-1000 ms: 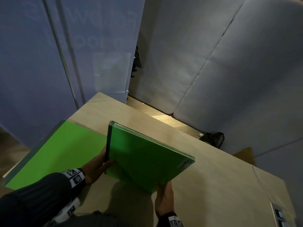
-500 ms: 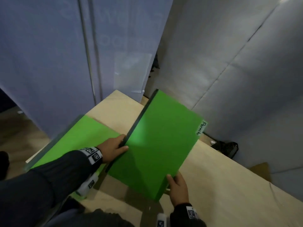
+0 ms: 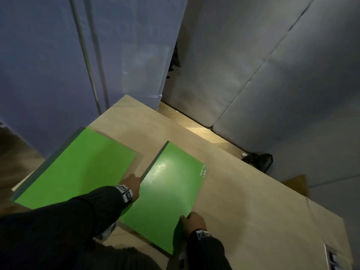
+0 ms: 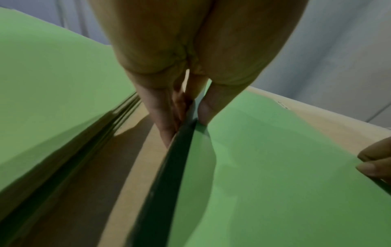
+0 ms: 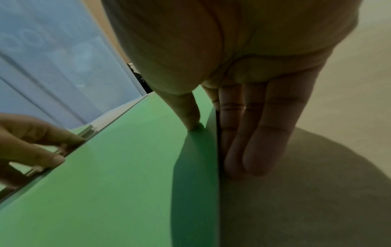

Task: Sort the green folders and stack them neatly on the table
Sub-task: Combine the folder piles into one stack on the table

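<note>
Two hands, two green stacks on one table

Our left hand (image 3: pixel 131 184) pinches the right stack's (image 3: pixel 167 195) spine edge, thumb on top; our right hand (image 3: pixel 192 221) grips its near corner the same way. That stack lies flat on the table (image 3: pixel 243 201), just right of the left stack (image 3: pixel 78 168). Half a second ago we held it tilted up; now it is down.

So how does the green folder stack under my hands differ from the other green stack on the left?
The green folder stack with the white label tab is held by both the left hand and right hand; the unlabelled green folder stack is untouched. The labelled stack sits wholly on the wooden table; the unlabelled one overhangs its left edge. Both are bright green and flat.
</note>
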Demonstrator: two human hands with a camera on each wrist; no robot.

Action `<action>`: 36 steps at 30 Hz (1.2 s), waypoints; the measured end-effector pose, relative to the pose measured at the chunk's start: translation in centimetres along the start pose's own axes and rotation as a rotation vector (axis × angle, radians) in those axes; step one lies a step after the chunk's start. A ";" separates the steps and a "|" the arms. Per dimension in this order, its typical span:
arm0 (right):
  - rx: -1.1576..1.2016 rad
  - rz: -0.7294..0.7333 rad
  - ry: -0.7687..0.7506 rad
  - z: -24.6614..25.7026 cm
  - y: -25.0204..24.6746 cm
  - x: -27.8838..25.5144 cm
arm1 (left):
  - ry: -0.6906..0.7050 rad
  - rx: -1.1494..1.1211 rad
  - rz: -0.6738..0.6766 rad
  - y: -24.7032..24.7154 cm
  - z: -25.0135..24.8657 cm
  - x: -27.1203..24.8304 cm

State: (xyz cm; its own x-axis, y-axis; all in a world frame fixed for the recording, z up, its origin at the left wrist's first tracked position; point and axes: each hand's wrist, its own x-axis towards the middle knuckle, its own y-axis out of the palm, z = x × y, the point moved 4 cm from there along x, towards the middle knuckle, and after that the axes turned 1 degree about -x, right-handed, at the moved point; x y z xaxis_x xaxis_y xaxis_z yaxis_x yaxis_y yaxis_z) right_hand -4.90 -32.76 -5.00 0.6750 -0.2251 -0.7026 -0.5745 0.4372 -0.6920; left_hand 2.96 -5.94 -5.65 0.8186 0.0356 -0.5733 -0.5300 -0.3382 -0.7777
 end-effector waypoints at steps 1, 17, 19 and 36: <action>-0.021 -0.001 -0.005 0.0 0.0 0.1 | -0.008 0.004 -0.002 0.3 -0.1 0.4; 0.339 0.226 -0.281 13.6 3.4 -1.1 | 0.020 -0.343 -0.275 -11.2 12.7 -1.6; 0.534 0.456 -0.273 17.5 4.8 -3.3 | -0.089 -0.311 -0.344 -12.8 18.2 -2.0; 0.935 0.646 0.140 27.1 10.3 -5.5 | -0.448 -0.402 -0.101 -8.3 33.8 -5.8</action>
State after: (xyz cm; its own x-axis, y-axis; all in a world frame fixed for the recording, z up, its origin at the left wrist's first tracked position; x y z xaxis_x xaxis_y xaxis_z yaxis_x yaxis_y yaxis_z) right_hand -1.98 -3.39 -3.75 0.2875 0.2079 -0.9349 -0.1868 0.9696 0.1582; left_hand -4.88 28.42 -4.60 0.6413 0.4490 -0.6222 -0.2576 -0.6379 -0.7258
